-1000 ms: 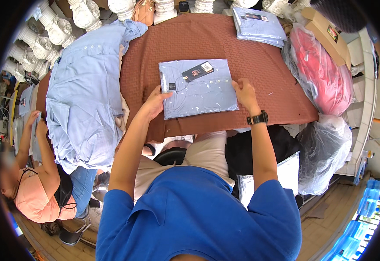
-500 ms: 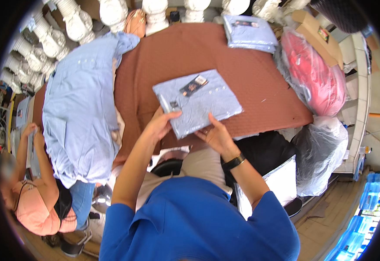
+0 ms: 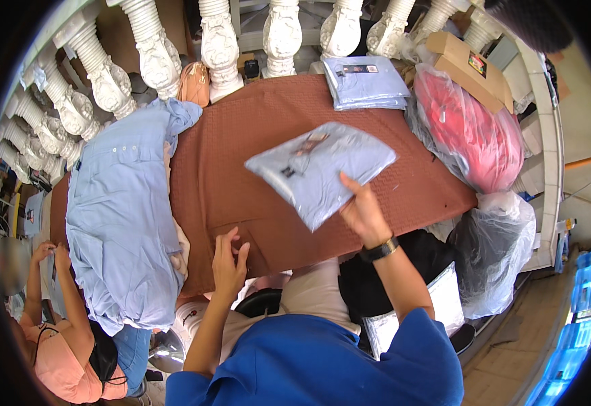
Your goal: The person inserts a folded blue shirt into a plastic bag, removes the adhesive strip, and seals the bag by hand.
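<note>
My right hand (image 3: 364, 211) grips the near right edge of a folded light-blue shirt in a clear plastic bag (image 3: 322, 169), thumb on top and the other fingers underneath. The packed shirt is tilted above the brown cloth (image 3: 268, 237), its dark label turned up and partly lost in glare. Off to the left, my left hand (image 3: 229, 262) hovers near the cloth's front edge, fingers apart and nothing in them. A dark watch is on my right wrist.
Loose blue shirts (image 3: 123, 216) are heaped at left; packed shirts (image 3: 366, 82) lie stacked at the far right. Beyond are a red-filled plastic bag (image 3: 474, 132), cardboard box (image 3: 471, 68), tan bag (image 3: 194, 84) and white balusters (image 3: 282, 34). A co-worker (image 3: 72, 352) sits at left.
My left hand has let go of the packed shirt and drawn back toward me. My right hand has carried the package slightly right and tilted it. The whole view has shifted a little.
</note>
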`<state>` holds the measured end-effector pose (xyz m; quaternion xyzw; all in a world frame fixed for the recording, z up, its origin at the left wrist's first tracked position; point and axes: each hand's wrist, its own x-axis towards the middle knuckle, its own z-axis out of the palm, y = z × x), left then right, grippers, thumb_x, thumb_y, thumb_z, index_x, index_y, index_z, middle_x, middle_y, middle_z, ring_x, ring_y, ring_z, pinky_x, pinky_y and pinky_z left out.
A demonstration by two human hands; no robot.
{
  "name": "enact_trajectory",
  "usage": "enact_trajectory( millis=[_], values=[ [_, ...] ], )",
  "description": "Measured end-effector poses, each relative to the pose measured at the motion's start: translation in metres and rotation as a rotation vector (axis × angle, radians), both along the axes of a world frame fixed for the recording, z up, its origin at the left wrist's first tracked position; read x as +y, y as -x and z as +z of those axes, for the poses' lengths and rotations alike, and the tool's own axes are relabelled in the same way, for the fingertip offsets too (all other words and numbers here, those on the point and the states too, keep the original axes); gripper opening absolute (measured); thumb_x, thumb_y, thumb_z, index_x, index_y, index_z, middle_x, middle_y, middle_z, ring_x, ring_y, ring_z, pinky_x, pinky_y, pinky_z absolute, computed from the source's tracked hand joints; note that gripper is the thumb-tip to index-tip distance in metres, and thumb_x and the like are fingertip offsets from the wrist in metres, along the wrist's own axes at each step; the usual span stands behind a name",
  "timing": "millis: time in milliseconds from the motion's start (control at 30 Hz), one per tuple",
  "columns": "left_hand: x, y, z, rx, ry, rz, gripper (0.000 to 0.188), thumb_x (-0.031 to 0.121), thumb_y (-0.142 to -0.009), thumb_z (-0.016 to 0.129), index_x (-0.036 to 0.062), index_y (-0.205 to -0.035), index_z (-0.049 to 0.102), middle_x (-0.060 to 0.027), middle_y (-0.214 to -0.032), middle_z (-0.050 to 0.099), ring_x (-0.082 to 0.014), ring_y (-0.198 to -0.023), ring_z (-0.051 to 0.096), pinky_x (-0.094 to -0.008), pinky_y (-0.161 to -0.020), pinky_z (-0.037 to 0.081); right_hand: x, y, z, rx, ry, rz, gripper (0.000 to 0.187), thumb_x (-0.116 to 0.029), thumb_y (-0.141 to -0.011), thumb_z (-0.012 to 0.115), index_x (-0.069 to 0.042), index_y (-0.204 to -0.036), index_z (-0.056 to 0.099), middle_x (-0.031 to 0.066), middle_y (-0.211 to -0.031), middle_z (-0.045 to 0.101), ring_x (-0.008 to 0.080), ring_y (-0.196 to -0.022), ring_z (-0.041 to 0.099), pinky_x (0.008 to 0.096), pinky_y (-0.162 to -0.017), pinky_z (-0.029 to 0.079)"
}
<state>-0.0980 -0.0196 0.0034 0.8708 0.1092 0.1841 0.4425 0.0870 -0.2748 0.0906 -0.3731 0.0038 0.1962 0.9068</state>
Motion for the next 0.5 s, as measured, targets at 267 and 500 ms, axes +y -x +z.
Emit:
enact_trajectory(
  millis=[267, 500],
  values=[
    [-0.002, 0.007, -0.017, -0.047, -0.238, 0.049, 0.032, 0.013, -0.097, 0.065, 0.0001, -0.126, 0.061, -0.0200, -0.119, 0.059, -0.0354, -0.101, 0.057, -0.0413, -0.084, 0.051, -0.014, -0.244, 0.068, -0.249, -0.052, -0.199, 0.045, -0.005, -0.103, 0.058, 0.006, -0.143, 0.042, 0.0180, -0.146, 0.052, 0.0325, -0.133, 0.055, 0.0495, -0.115, 0.045],
    [-0.016, -0.015, -0.022, -0.075, -0.262, 0.033, 0.028, 0.013, -0.096, 0.066, 0.0016, -0.121, 0.063, -0.0178, -0.116, 0.061, -0.0348, -0.101, 0.058, -0.0419, -0.084, 0.051, -0.127, -0.412, -0.004, -0.044, 0.206, -0.407, 0.049, 0.004, -0.098, 0.055, 0.009, -0.144, 0.038, 0.0302, -0.135, 0.050, 0.0474, -0.121, 0.058, 0.0665, -0.097, 0.054]
  ],
)
